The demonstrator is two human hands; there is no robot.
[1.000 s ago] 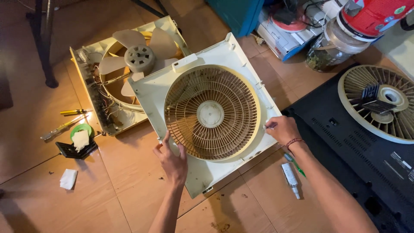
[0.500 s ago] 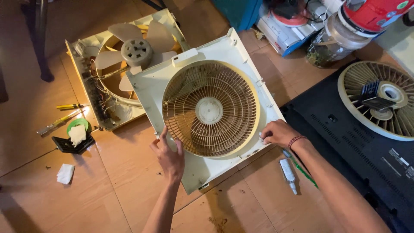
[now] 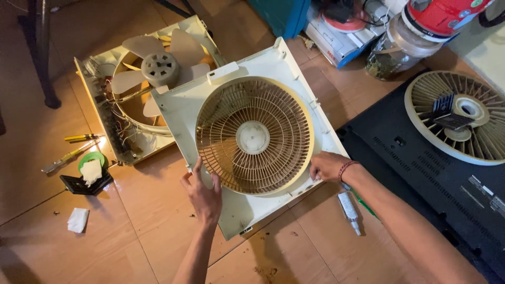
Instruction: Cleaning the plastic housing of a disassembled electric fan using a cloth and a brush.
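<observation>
On the tan tiled floor point(image 3: 147, 231), the left hand point(image 3: 202, 192) and right hand point(image 3: 327, 165), fingers loosely spread, are pressing the square cream plastic fan panel's point(image 3: 236, 94) round grille point(image 3: 255, 135); a white tube point(image 3: 349, 210) is lying just beside.

1. A flat box point(image 3: 336, 44) lies on the floor at the top of the view, right of centre: white top, blue side, a small red mark on the white face.
2. A clear jar point(image 3: 395, 50) stands just right of the box, with a red lid point(image 3: 439, 16) banded in white; dark contents sit at its bottom.
3. A small white tube point(image 3: 349, 209) lies on the floor near the lower right, beside the black panel point(image 3: 436, 179).
4. White labels point(image 3: 486, 190) sit on the black panel near the right edge, as small rectangular patches; a further one shows at the edge itself.
</observation>
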